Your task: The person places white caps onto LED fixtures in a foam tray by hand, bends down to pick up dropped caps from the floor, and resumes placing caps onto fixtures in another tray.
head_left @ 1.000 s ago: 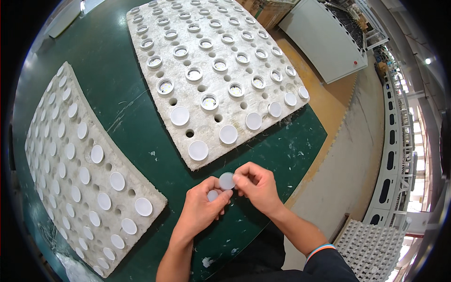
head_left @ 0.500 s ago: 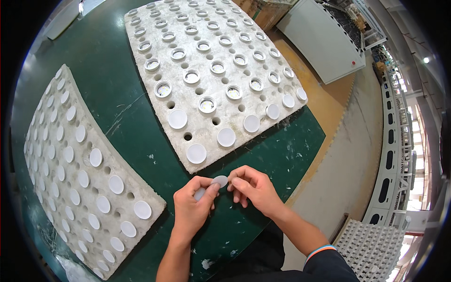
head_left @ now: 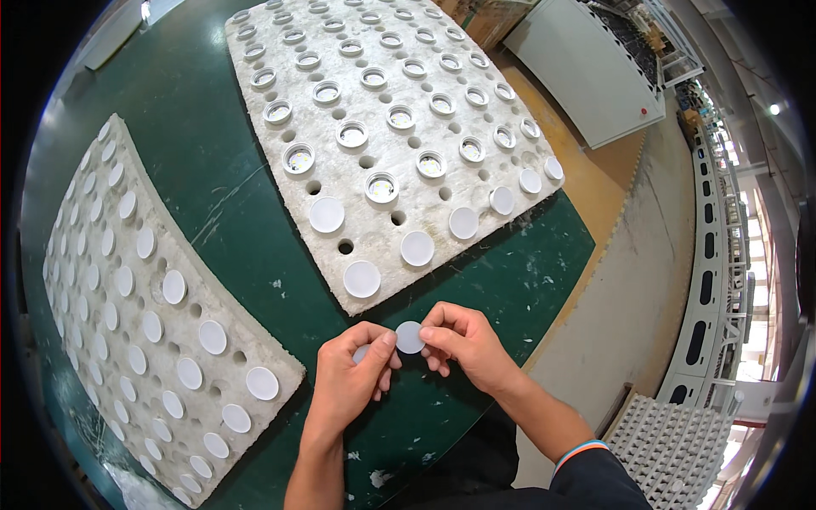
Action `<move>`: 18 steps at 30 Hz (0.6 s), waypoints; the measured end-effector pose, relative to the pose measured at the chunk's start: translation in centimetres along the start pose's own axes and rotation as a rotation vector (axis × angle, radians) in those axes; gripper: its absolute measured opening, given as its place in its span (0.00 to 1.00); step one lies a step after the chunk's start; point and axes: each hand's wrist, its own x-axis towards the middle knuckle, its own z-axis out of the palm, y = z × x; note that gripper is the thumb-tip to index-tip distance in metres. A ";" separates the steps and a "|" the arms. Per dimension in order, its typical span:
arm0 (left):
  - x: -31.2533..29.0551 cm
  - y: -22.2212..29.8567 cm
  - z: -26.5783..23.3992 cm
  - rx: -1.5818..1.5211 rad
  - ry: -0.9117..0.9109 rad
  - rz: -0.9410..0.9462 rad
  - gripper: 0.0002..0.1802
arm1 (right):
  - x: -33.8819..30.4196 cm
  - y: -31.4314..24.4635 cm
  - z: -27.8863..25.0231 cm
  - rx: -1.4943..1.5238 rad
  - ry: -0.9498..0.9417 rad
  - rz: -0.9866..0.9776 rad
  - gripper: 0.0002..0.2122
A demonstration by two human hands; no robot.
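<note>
My right hand (head_left: 473, 350) pinches the edge of a thin white round disc (head_left: 409, 337), held flat-side up over the table's near edge. My left hand (head_left: 350, 374) is closed, its thumb and finger close to that disc's left edge. Between its fingers shows part of another white disc (head_left: 360, 352); whether more lie behind it is hidden. Just beyond my hands, a pale foam board (head_left: 340, 178) bears rows of round lamp housings. Discs such as the white cover (head_left: 362, 279) top its nearest ones, while farther housings like this one (head_left: 382, 187) show their small LED boards.
Another foam board (head_left: 221, 374), filled with white-capped lamps, lies to the left on the green table (head_left: 221, 204). A grey-white cabinet (head_left: 578, 72) stands beyond the table at far right. On the floor side at lower right is a white studded tray (head_left: 671, 450).
My right hand has closed on the disc that my left fingers held, and the disc now faces up more fully. Both hands have shifted slightly.
</note>
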 end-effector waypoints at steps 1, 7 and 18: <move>0.0 0.1 0.0 0.004 -0.004 -0.001 0.13 | 0.0 -0.1 0.0 -0.001 0.004 0.006 0.07; 0.0 0.3 0.1 0.021 -0.005 -0.008 0.12 | 0.1 -0.1 -0.2 0.042 -0.019 0.044 0.08; 0.0 0.3 0.4 0.008 0.034 -0.021 0.09 | 0.2 0.1 -0.5 0.071 -0.054 0.031 0.10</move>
